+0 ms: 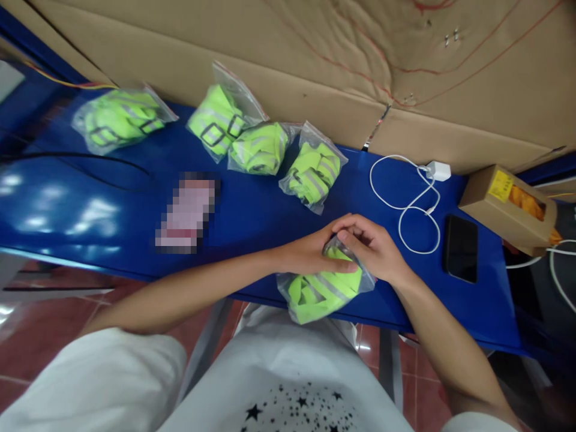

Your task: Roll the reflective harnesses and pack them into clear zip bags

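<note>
From where I stand, the bag (324,291) is at the near edge of the tabletop (252,210), partly overhanging it, between the person's two hands. It looks light and soft: the webbing (310,297) inside should squash easily, while the clear plastic is probably slippery and could crease or tear if pulled hard. I'd grip it around the padded middle, keeping the loose plastic for a pinch. The left hand (310,255) reaches in from the left, its thumb flat across the webbing, fingers closed about the bag's far end. The right hand (371,249) angles in from the near right, wrist bent, its curled fingers and thumb clamped on that same end; I can't see the fingertips underneath.
</note>
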Tool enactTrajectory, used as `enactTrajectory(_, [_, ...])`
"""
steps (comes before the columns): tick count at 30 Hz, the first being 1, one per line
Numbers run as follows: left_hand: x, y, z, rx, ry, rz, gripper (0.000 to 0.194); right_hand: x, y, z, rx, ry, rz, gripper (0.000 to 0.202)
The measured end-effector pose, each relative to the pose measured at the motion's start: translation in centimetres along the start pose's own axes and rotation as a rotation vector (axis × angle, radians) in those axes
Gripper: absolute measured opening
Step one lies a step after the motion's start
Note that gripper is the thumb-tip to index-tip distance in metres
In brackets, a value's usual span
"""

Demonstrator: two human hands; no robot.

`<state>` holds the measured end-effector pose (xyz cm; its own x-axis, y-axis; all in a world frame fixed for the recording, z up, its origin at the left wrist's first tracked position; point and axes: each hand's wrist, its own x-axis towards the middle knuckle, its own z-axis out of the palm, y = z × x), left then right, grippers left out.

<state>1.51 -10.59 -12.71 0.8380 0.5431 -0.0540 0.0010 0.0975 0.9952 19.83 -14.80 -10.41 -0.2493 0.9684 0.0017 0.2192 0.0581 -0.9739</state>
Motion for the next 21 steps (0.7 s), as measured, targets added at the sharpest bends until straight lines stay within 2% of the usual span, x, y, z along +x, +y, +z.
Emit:
enactTrajectory(3, [-0.1,0.7,-0.4,-0.004,-0.080,-0.053,0.086,-0.4,-0.4,-0.6,-0.080,0.088,-0.109,0.017])
enactTrajectory(7, [-0.7,1.3,-1.2,0.043,-0.181,-0.092,0.093,-0.8,-0.5,-2.1,-0.255,0.421,-0.240,0.014])
enactTrajectory(9, [-1.0,1.6,-1.9,0.142,-0.129,-0.071,0.086,-0.6,-0.2,-2.8,-0.303,0.578,-0.283,0.018])
enactTrajectory(12, [-1.3,2.5,-3.4,0.256,0.138,0.009,0.076,0.2,0.6,-3.9,-0.259,0.678,-0.311,0.031])
enactTrajectory(16, [-1.2,5.2,-6.5,0.134,0.556,0.176,0.067,1.1,1.8,-4.8,-0.295,0.702,-0.219,0.039])
enactTrajectory(19, [-1.2,7.6,-10.0,0.119,0.820,0.351,0.071,1.2,2.6,-4.7,-0.387,0.600,-0.146,0.040])
enactTrajectory(21, [-1.7,8.9,-13.0,0.110,0.928,0.412,0.073,1.2,3.0,-4.1,-0.475,0.475,-0.142,0.040])
